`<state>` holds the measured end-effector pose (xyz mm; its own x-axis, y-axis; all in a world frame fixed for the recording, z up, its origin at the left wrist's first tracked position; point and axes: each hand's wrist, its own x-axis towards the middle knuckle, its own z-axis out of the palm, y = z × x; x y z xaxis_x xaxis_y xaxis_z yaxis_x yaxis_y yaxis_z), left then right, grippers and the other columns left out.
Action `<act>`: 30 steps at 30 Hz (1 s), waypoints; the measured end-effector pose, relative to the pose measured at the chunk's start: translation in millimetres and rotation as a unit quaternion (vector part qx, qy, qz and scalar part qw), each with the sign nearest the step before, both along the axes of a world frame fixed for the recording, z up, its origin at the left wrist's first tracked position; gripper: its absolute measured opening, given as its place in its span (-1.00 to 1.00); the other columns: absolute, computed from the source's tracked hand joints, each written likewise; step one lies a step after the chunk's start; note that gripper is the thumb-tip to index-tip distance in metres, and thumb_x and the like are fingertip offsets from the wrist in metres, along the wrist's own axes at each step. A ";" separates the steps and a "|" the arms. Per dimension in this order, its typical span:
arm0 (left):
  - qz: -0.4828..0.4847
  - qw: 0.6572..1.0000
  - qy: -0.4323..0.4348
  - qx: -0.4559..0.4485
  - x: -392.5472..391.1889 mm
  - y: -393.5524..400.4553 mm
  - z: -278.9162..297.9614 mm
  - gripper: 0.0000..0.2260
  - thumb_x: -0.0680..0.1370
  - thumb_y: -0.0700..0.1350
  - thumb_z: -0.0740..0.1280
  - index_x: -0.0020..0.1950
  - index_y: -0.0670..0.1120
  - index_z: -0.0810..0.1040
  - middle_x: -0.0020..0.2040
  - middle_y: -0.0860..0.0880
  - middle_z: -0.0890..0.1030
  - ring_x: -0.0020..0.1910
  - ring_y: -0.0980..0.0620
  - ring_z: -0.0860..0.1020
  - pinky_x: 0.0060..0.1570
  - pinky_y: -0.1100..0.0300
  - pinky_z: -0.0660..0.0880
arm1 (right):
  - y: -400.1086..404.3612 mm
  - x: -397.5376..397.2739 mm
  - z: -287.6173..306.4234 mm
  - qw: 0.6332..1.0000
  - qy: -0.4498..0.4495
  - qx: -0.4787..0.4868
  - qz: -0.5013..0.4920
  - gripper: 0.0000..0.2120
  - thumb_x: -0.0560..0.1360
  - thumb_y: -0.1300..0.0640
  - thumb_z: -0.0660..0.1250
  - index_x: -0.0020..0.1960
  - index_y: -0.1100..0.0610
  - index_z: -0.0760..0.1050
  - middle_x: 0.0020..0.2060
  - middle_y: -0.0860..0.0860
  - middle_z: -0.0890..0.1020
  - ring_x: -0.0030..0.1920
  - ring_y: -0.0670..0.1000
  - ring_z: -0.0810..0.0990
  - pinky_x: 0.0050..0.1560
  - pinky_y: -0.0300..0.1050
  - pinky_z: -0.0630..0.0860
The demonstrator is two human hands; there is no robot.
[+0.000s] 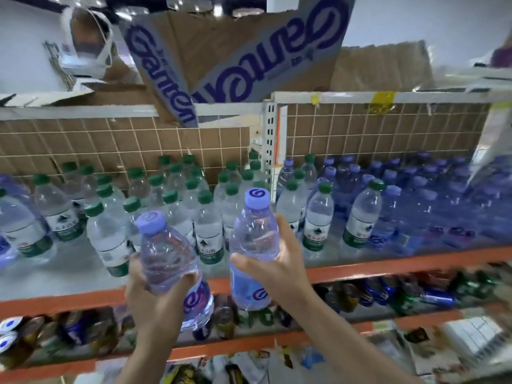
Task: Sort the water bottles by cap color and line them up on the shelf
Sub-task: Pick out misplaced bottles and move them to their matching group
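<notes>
The white upright post [269, 139] at the back of the shelf [388, 266] splits the bottles into two groups, and the sort looks well along but unfinished. Left of the post stand mostly green-capped bottles [177, 206]; right of it a big block of purple-capped bottles [432, 195] fills the shelf. Both hands are in front of the shelf, just left of the post and below it. The left hand [155, 286] has its fingers wrapped around the body of one purple-capped bottle [169, 259], tilted a little leftward; the right hand [277, 261] grips a second purple-capped bottle [253, 245], held upright. Both bottles are off the shelf, in the air before its orange edge. What seems left: these two likely belong right of the post, several green-capped strays [363, 214] stand among the purple ones there, and at least one purple-tinted bottle [8, 206] sits far left of the post. The rows also look loose rather than lined up.
</notes>
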<state>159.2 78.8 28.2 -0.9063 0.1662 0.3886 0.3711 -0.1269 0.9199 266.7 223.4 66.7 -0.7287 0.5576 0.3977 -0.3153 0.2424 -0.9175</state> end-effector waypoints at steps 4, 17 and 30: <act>-0.054 0.998 0.024 0.009 36.6 52.4 4.5 -0.53 0.09 -0.01 0.47 -0.05 -0.03 0.47 -0.25 0.08 0.60 -0.28 0.32 0.59 -0.30 0.49 0.43 | 43.6 37.2 -10.5 0.996 -0.018 0.045 -0.081 -0.58 0.21 -0.02 0.50 0.03 -0.13 0.49 -0.07 -0.03 0.63 -0.04 0.00 0.62 -0.06 -0.14 0.56; -0.164 0.982 0.091 -0.010 64.3 193.0 11.9 -0.73 0.18 0.07 0.42 -0.14 0.12 0.60 -0.08 0.16 0.60 -0.19 0.20 0.63 -0.26 0.34 0.53 | 195.0 76.0 39.6 0.978 0.076 0.059 -0.188 -0.61 0.22 0.02 0.47 0.02 -0.12 0.49 -0.13 -0.02 0.63 -0.10 -0.05 0.65 -0.12 -0.20 0.57; -0.234 0.971 0.040 -0.031 52.7 253.3 -26.6 -0.23 0.21 -0.41 0.59 0.07 0.41 0.52 -0.08 0.32 0.64 -0.11 0.34 0.60 -0.12 0.52 0.49 | 335.2 9.5 93.3 0.958 -0.165 0.152 -0.179 -0.48 0.28 0.01 0.55 0.15 -0.12 0.40 -0.11 -0.20 0.63 -0.12 -0.19 0.60 -0.16 -0.26 0.53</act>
